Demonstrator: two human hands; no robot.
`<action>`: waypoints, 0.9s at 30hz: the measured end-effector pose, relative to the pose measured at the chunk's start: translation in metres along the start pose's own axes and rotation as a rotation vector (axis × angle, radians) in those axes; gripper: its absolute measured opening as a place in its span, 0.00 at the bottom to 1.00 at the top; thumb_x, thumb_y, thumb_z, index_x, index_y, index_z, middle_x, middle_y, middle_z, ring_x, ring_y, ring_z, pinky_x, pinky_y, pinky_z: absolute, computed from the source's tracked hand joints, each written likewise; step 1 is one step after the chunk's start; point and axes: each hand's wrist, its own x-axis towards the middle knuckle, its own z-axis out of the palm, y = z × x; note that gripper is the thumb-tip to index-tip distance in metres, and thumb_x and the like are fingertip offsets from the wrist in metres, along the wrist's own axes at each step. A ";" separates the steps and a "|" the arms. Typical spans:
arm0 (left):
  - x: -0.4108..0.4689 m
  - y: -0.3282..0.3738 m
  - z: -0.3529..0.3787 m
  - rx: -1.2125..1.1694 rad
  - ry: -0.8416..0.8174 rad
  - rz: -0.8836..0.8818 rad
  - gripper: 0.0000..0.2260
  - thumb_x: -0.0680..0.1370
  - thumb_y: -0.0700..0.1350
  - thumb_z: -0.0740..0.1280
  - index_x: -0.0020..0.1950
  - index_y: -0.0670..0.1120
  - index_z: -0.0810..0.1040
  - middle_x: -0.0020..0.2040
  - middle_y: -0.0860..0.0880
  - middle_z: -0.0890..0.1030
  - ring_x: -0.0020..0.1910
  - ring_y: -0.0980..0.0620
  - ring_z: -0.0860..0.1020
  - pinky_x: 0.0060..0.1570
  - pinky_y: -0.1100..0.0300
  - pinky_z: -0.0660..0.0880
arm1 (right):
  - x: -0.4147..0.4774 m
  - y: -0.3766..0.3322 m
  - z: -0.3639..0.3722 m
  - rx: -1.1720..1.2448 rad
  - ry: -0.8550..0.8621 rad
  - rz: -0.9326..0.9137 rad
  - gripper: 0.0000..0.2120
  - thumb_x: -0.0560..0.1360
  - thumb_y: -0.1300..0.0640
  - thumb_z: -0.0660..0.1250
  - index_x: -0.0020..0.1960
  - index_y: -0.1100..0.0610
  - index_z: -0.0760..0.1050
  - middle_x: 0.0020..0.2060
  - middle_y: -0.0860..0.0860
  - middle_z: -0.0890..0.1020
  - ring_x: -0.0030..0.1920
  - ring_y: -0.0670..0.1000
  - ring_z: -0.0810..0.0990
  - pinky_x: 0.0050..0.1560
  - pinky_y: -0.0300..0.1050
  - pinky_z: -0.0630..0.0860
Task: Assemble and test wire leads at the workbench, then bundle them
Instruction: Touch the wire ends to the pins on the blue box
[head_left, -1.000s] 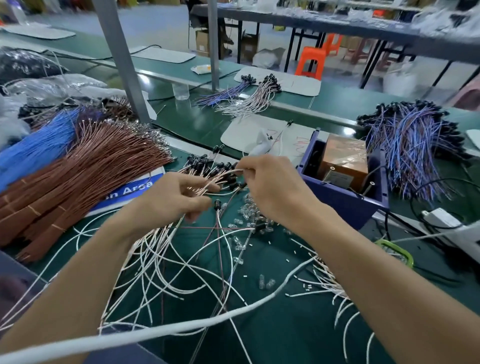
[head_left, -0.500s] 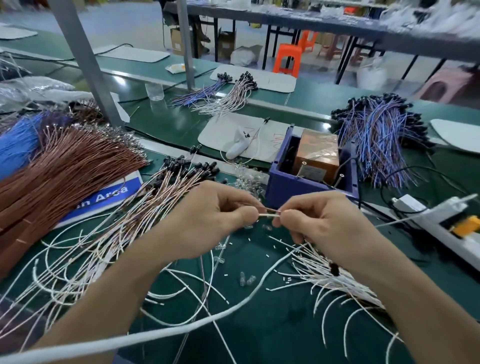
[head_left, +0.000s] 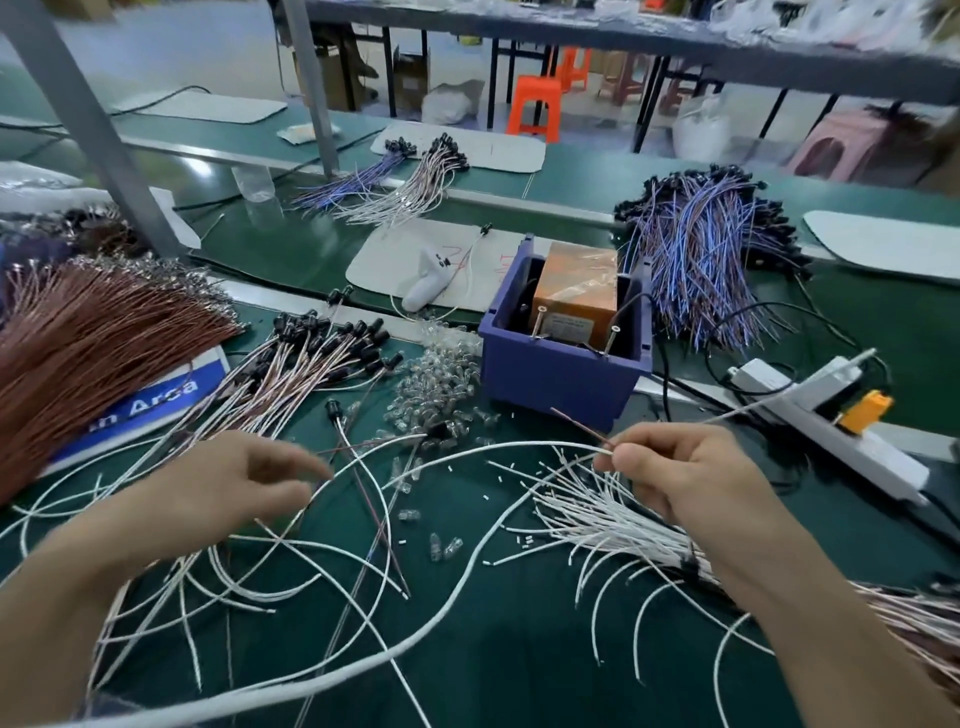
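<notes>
**Lead pinched in the right hand, tip aimed at the blue bin**

Head view: the right hand holds its grip narrow, thumb and forefinger pinched on a thin wire lead. The lead's brown end sticks out of the pinch, up and to the left. Its long axis points at the near wall of the blue bin, which holds an orange box. The end is clear of the bin and not touching it. A white strand curves away from the pinch to the left, across the green bench toward the left hand.

The left hand hovers over the loose white wires. It is blurred, but its grip looks slack and seems to hold nothing.

The heap of clear bulbs lies beyond and between the hands, just left of the bin. If a bulb is wanted next, the free left hand is the one to fetch it. If the lead goes to the box for testing, the right hand is nearer and already lined up.
</notes>
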 end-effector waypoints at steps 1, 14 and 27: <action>0.002 0.009 0.006 0.003 0.062 0.056 0.17 0.77 0.49 0.74 0.58 0.71 0.81 0.50 0.63 0.86 0.45 0.66 0.83 0.47 0.66 0.76 | 0.000 0.001 0.001 0.019 0.007 0.008 0.14 0.78 0.69 0.67 0.39 0.58 0.86 0.33 0.51 0.85 0.24 0.44 0.65 0.23 0.31 0.62; 0.065 0.119 0.122 -0.176 -0.054 0.375 0.12 0.81 0.43 0.71 0.46 0.60 0.88 0.31 0.50 0.83 0.26 0.57 0.68 0.27 0.65 0.64 | -0.020 0.000 -0.047 -0.475 0.187 -0.093 0.10 0.75 0.55 0.72 0.39 0.41 0.86 0.31 0.44 0.85 0.33 0.53 0.80 0.37 0.44 0.75; 0.067 0.153 0.168 -0.106 -0.015 0.496 0.09 0.77 0.44 0.67 0.41 0.52 0.85 0.31 0.49 0.78 0.29 0.56 0.69 0.31 0.53 0.71 | -0.015 0.010 -0.002 -1.036 0.280 -0.332 0.13 0.79 0.51 0.61 0.43 0.47 0.83 0.37 0.43 0.83 0.44 0.48 0.78 0.64 0.43 0.65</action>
